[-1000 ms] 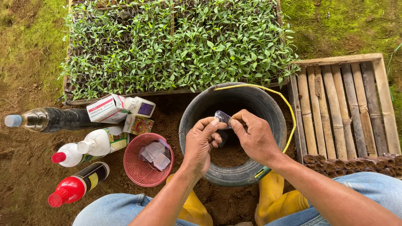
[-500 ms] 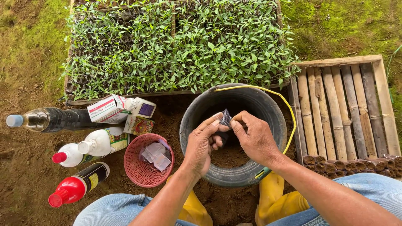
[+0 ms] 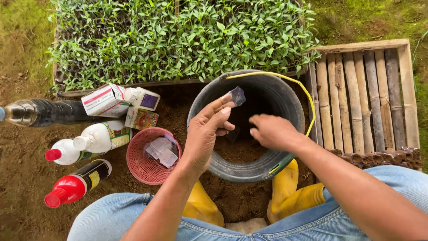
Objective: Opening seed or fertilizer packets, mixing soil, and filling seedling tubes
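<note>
Ground: bare soil, seedling tray (image 3: pixel 178 40) behind.
Left hand (image 3: pixel 206 134): I see fingertips pinching a small dark packet (image 3: pixel 237 95) above the black bucket (image 3: pixel 285 96).
Right hand (image 3: pixel 273 132): loosely curled over the bucket, holding nothing, just beside the packet.

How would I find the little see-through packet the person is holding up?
Find the big black bucket with soil inside, just below the tray of green seedlings. Over its left rim, the left hand pinches a tiny clear packet at its fingertips. Unlike the packets lying in the pink basket, this one is up in the air.
</note>
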